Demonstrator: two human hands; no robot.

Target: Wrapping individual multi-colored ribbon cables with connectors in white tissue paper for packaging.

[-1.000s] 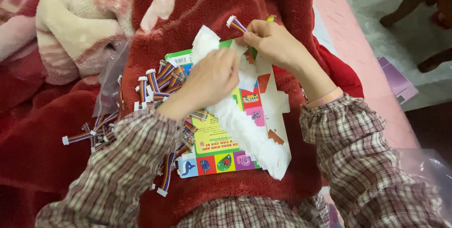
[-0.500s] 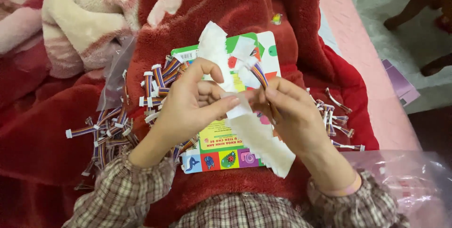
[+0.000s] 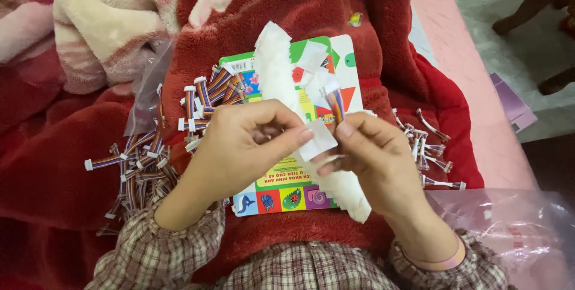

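On a plush red fleece blanket (image 3: pixel 335 14), a glossy picture card (image 3: pixel 281 191) lies under a long strip of white backing paper (image 3: pixel 275 68). Above it, the left hand (image 3: pixel 239 146) pinches a small white sticker (image 3: pixel 317 140), while the right hand (image 3: pixel 371 158) grips a rainbow-striped ribbon cable (image 3: pixel 336 105); similar cables (image 3: pixel 138 167) scatter alongside.

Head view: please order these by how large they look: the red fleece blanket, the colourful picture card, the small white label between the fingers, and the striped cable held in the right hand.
1. red fleece blanket
2. colourful picture card
3 and 4. striped cable and small white label: they look alike, and the fingers partly hide both, so I do not rank them.
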